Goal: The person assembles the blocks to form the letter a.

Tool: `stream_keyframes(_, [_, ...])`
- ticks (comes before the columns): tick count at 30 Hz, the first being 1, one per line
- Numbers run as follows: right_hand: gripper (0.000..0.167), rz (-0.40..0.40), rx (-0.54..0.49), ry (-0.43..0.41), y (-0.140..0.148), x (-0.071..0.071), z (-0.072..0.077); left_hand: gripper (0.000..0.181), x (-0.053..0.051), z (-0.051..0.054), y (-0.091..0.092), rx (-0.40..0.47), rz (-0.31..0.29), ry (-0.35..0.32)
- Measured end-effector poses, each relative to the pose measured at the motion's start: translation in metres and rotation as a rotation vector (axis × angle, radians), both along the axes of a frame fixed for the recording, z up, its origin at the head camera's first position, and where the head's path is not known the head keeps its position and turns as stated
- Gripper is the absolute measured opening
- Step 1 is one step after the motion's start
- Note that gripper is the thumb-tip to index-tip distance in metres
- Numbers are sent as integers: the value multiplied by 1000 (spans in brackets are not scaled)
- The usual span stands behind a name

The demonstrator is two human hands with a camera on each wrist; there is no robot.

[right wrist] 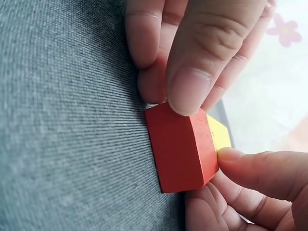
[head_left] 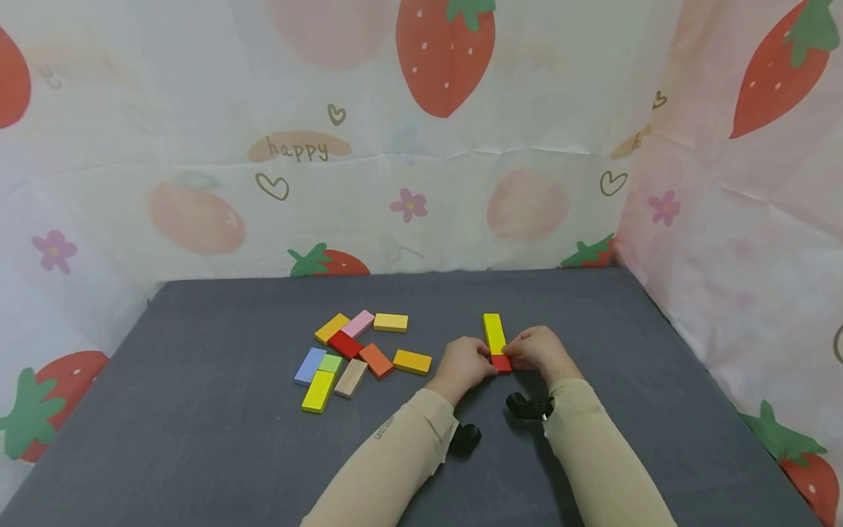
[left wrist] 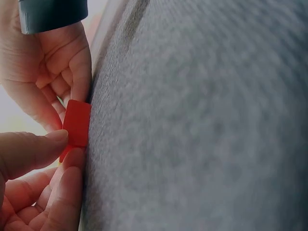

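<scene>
Left hand (head_left: 464,366) and right hand (head_left: 541,353) are pinching a red rectangular block (head_left: 502,364), apparently already meeting the near end of a yellow rectangular block (head_left: 494,334). Left of it, ten coloured blocks (head_left: 376,361) are lying unused.

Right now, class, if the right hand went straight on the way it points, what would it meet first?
Most likely the right hand would first meet the red block it touches, then probably the left hand.

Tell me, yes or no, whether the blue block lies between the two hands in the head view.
No: the blue block lies beside the green block, to the left of the left hand.
</scene>
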State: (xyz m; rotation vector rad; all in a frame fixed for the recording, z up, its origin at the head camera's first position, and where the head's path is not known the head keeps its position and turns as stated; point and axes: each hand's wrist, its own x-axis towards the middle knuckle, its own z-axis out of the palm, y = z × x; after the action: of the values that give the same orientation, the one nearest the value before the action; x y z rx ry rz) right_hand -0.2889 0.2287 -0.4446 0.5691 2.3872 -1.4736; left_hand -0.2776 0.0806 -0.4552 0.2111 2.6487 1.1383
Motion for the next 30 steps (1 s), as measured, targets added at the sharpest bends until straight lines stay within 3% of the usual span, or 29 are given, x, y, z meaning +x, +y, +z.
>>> stream_keyframes(23, [18,58,20,14,1,-2,1,17,1,0,-1,-24,29,7])
stream_keyframes(30, [22,101,43,40,6,-1,3,19,2,2,-9,-13,9,10])
